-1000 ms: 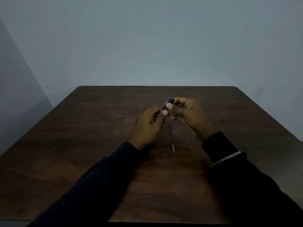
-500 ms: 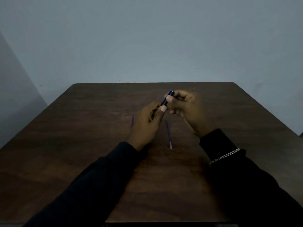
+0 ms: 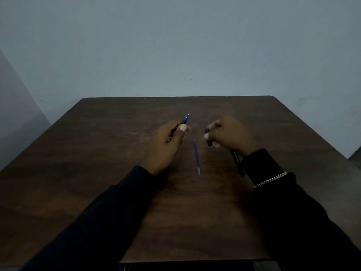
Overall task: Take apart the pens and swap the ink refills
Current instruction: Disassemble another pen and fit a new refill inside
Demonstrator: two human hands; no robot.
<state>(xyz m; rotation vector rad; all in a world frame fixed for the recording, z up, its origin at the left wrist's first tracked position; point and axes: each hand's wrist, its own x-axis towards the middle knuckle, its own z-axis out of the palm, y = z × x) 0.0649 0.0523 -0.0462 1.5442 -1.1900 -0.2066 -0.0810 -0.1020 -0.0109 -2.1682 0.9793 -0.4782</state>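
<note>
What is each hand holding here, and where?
Left hand pinches a blue pen piece below its tip; right hand grips a dark pen barrel mid-length.

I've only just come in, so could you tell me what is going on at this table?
A person is taking pens apart at a dark wooden table. The left hand holds the blue tip section of a pen, with its point aimed away. The right hand grips a dark pen barrel that angles back towards the sleeve. The two hands are apart. One loose blue refill lies on the table between them.
</note>
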